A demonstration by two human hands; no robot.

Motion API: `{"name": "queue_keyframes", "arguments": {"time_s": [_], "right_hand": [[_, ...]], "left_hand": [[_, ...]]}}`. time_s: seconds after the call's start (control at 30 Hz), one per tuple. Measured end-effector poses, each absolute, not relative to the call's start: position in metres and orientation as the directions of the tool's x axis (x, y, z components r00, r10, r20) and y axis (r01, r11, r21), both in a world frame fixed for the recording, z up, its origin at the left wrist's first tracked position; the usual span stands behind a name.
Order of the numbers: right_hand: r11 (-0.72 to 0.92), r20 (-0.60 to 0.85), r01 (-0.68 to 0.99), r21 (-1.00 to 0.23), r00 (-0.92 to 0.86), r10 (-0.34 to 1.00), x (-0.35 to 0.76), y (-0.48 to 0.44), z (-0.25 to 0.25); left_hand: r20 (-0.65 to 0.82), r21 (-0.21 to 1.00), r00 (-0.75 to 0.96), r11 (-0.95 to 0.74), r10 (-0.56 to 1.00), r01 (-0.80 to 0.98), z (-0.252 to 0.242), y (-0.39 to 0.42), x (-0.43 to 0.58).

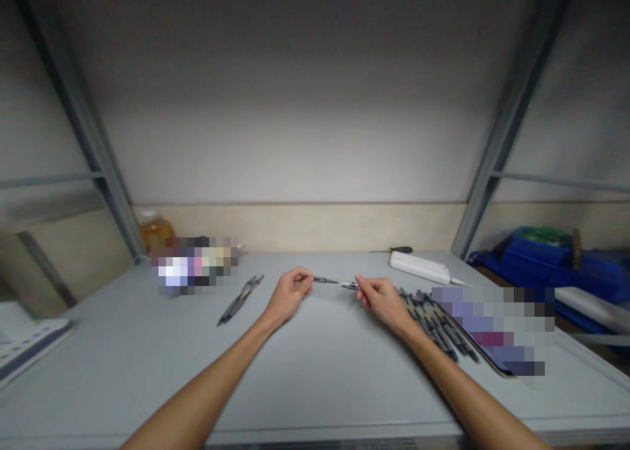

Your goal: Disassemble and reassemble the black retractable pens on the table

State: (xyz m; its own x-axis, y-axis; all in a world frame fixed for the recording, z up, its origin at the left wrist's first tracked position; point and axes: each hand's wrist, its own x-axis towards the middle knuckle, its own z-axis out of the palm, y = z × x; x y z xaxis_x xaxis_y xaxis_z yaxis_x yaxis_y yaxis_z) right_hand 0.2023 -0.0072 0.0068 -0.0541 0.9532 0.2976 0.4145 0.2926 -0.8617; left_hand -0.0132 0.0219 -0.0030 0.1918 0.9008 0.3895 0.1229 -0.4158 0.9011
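two loose pens [240, 300] left-centre of desk [315, 371] | left hand [288, 295] pinched shut on pen [335, 282] left end | pen held above desk mid-back, long axis left-right, tip end unclear | right hand [381, 300] pinched shut on its right end, both equally near | pen pile [436, 322] toward right edge | white power strip [419, 267] back right

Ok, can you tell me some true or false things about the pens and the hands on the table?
1. Both hands hold one pen between them. True.
2. The left hand is flat on the table. False: it is raised, pinching the pen's end.
3. A pile of pens lies beside the right hand. True.
4. The two pens left of the hands stand upright. False: they lie flat.
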Motion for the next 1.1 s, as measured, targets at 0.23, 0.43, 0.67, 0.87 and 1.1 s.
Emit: {"name": "queue_keyframes", "arguments": {"time_s": [0.23, 0.43, 0.67, 0.87, 1.1], "right_hand": [[0.367, 0.360, 0.306, -0.879, -0.079, 0.929, 0.2040, -0.0041, 0.0051], [0.357, 0.336, 0.365, -0.860, -0.122, 0.934, 0.2035, -0.0054, 0.0047], [0.358, 0.340, 0.360, -0.861, -0.116, 0.933, 0.2030, -0.0069, 0.0069], [0.388, 0.358, 0.395, -0.833, -0.151, 0.921, 0.2037, -0.0083, 0.0073], [0.382, 0.367, 0.367, -0.848, -0.114, 0.923, 0.2022, -0.0086, 0.0053]], "left_hand": [[0.305, 0.952, 0.110, -0.300, 0.946, -0.059, -0.0019, 0.0228, -0.0136], [0.277, 0.959, 0.128, -0.267, 0.952, -0.089, -0.0023, 0.0231, -0.0147], [0.266, 0.962, 0.135, -0.253, 0.955, -0.106, -0.0019, 0.0217, -0.0127], [0.228, 0.968, 0.133, -0.210, 0.965, -0.137, -0.0017, 0.0220, -0.0129], [0.218, 0.967, 0.140, -0.195, 0.966, -0.161, -0.0014, 0.0209, -0.0116]]}}
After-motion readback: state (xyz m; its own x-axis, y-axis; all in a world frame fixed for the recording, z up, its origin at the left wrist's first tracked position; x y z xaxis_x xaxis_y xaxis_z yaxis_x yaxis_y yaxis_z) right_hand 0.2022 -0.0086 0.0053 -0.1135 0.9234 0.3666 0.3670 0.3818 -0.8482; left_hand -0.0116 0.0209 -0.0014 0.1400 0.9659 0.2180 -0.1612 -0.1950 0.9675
